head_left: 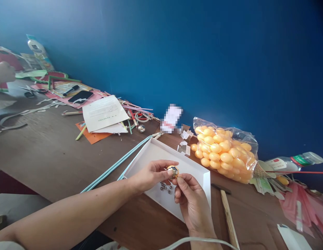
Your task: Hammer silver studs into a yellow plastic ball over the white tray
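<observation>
Above a shallow white tray (195,171), my left hand (148,176) grips a small ball (173,171) between thumb and fingers. The ball is yellow-orange, with shiny silver pieces covering much of the side that shows. Against its lower right edge, my right hand (190,198) has thumb and forefinger pinched together; whatever is between the fingertips is too small to make out. Several little round metal pieces (166,188) lie in the tray just beneath the ball. A silver-covered ball (141,128) rests on the table behind the tray.
A clear bag of yellow-orange balls (224,149) lies right of the tray. A hammer with a wooden handle (228,217) is nearer me. Light-blue cords (117,163) cross at left. Papers (105,114) and a phone (80,97) lie farther left, near another person's hand (3,73).
</observation>
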A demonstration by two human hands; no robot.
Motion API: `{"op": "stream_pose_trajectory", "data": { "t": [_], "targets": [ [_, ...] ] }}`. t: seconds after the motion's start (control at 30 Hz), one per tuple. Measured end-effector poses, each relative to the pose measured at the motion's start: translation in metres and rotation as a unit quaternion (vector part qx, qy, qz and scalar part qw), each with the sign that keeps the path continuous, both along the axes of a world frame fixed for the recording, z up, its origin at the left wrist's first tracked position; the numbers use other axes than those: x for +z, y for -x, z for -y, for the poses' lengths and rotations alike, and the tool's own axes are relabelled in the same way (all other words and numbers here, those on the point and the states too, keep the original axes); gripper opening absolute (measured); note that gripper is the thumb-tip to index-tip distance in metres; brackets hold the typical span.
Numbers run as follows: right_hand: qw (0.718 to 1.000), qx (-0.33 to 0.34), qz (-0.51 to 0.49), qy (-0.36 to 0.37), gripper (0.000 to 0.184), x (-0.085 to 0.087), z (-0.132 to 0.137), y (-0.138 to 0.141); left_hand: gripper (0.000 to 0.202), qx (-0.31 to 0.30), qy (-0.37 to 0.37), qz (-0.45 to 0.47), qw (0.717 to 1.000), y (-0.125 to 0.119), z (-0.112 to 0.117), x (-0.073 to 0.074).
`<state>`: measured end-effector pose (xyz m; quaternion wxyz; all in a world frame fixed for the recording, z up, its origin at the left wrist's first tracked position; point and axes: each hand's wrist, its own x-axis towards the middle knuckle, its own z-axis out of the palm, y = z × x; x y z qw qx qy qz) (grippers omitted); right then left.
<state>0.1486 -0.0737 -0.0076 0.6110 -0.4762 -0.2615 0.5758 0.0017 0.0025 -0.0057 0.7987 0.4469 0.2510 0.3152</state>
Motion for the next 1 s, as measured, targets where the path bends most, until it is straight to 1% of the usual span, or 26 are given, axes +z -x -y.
{"op": "stream_pose_trajectory", "data": {
  "t": [0.3,0.6,0.83,1.0],
  "targets": [
    [1.0,0.0,-0.003,-0.009,0.018,0.0004,-0.0025,0.0016,0.052,0.001,0.004,-0.002,1.0,0.0005,0.0003,0.0006],
    [1.0,-0.007,0.004,-0.004,0.019,0.0002,-0.0008,0.0016,0.051,0.002,0.0,-0.002,1.0,-0.0001,-0.0004,-0.002],
    [1.0,-0.009,0.006,-0.007,0.02,0.0033,-0.0008,0.0033,0.052,0.008,0.007,0.004,1.0,-0.0009,0.0003,0.0026],
    [1.0,-0.003,0.006,-0.008,0.016,0.0021,0.0001,0.0029,0.051,0.008,0.011,0.009,1.0,-0.0007,0.0012,0.0046]
  ]
}}
